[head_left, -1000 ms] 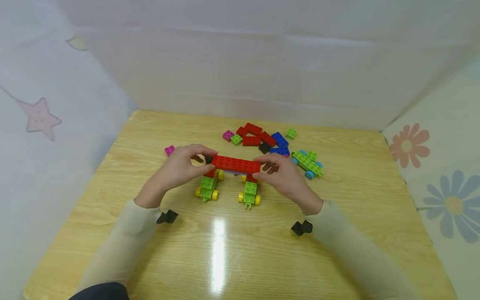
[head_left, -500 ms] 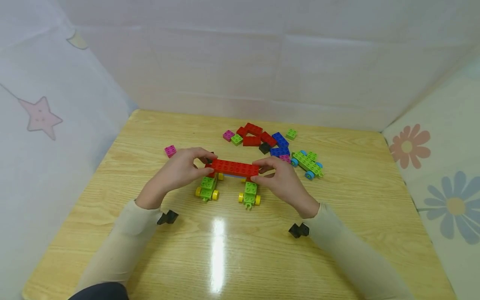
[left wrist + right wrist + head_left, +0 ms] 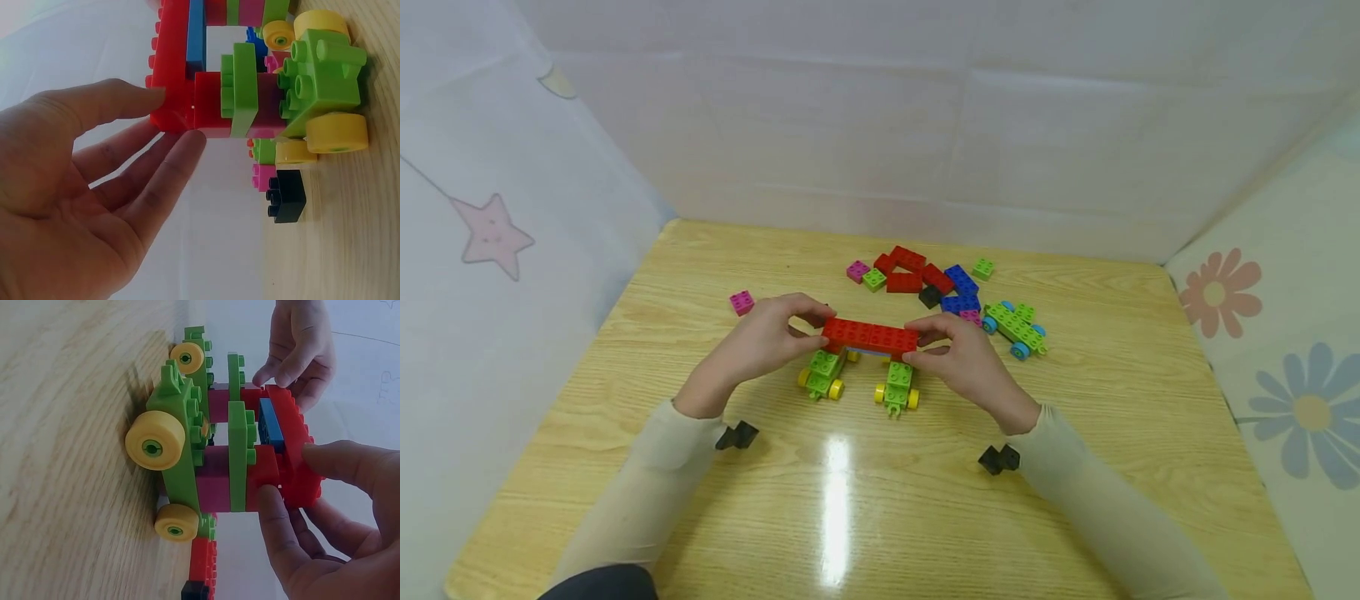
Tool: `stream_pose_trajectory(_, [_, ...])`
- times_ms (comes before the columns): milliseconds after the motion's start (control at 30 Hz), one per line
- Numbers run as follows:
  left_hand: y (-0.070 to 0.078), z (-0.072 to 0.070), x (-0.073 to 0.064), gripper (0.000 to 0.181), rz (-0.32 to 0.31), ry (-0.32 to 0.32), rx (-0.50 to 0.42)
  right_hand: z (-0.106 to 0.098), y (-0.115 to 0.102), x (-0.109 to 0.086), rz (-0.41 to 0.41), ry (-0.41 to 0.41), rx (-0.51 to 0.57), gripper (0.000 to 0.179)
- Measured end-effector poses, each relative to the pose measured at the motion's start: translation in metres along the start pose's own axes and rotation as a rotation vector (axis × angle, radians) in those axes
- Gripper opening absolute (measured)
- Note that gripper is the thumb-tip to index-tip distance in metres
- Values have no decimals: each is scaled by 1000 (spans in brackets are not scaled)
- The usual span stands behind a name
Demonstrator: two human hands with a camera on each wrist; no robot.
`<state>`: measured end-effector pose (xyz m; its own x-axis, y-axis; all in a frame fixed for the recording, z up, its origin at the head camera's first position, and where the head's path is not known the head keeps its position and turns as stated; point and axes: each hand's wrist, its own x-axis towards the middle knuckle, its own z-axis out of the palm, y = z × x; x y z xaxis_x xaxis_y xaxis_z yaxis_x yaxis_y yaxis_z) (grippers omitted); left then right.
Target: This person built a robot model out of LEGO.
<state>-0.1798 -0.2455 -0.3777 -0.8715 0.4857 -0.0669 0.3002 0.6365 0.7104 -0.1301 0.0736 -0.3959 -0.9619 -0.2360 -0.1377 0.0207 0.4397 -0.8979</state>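
Note:
A red bar of toy building bricks (image 3: 871,333) spans two green wheeled bases, the left base (image 3: 822,377) and the right base (image 3: 897,385). Beneath the bar sits a blue brick (image 3: 270,425). Each base has yellow wheels and carries a stack of a purple brick (image 3: 214,478), a green plate (image 3: 237,456) and a red brick (image 3: 261,470). My left hand (image 3: 767,342) pinches the bar's left end between thumb and fingers, right above the left stack. At the opposite end my right hand (image 3: 962,354) grips the bar, one fingertip against the red brick below.
Behind the hands lie loose red bricks (image 3: 904,282), blue bricks (image 3: 961,303), a black brick (image 3: 930,296) and several green and pink ones. A green base with blue wheels (image 3: 1017,329) stands at the right. One pink brick (image 3: 742,302) lies beyond the left hand.
The red bar has come down slightly onto the stacks, both hands lowering with it. The left wheeled base has shifted and turned a little to the right.

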Motion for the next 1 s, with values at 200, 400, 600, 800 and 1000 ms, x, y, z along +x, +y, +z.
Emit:
stream_pose_trajectory(200, [-6,2,1,56,15,-61,36,-1,3,1,-5,-6,-8,40])
stream_pose_trajectory(400, [-11,8,6,50,36,-70,45,-3,4,3,-12,-17,-26,40])
stream_pose_trajectory(600, [-11,13,10,46,52,-67,27,-5,4,3,-20,-29,-52,41])
stream_pose_trajectory(800, [-14,7,9,49,54,-74,-2,-4,3,3,-30,-20,-81,40])
stream_pose_trajectory(1000, [-21,-4,6,40,85,-30,-83,-5,1,4,-44,-26,-99,40])
